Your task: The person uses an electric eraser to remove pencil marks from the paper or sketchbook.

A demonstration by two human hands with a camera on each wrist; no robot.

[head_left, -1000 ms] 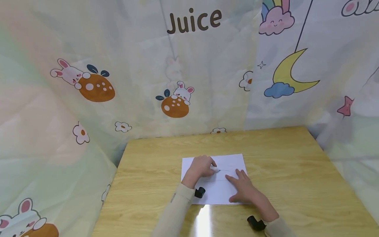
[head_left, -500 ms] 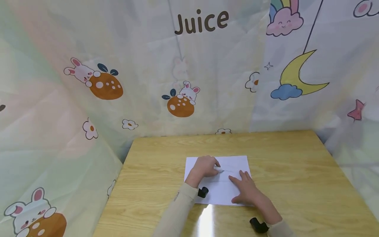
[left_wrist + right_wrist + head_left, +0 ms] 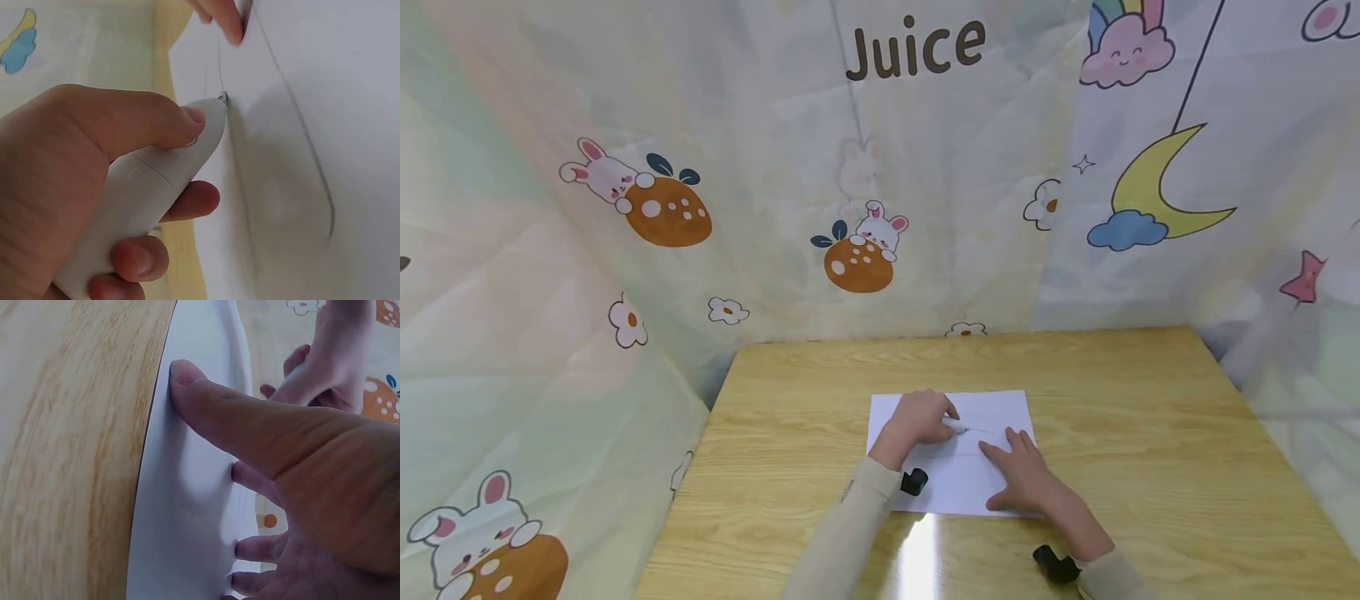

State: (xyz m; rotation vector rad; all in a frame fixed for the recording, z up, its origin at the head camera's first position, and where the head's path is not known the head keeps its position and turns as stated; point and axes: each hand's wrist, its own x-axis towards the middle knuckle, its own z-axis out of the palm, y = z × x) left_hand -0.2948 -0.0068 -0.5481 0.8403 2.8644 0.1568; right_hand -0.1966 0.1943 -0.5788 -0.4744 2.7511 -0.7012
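A white sheet of paper (image 3: 951, 492) lies on the table, with several thin lines across it. The left hand (image 3: 919, 419) grips a smooth white tool (image 3: 952, 424) with a small tip at the paper's surface, at one of the lines. In the left wrist view the thumb and curled fingers of the left hand (image 3: 69, 150) wrap the tool (image 3: 134, 200). The right hand (image 3: 1024, 479) rests spread on the sheet's right part. Seen from the right wrist, the thumb of the right hand (image 3: 294, 481) lies near the edge of the paper (image 3: 159, 506).
A wooden table (image 3: 790, 433) surrounds the sheet. Black devices (image 3: 914, 482) are at both wrists. Behind the table and at its sides hangs a printed cloth (image 3: 760, 208) with bunnies, a moon and the word Juice.
The head view has shifted, so table and hands appear slightly farther right. Against the paper, both hands and the white tool stay almost where they were.
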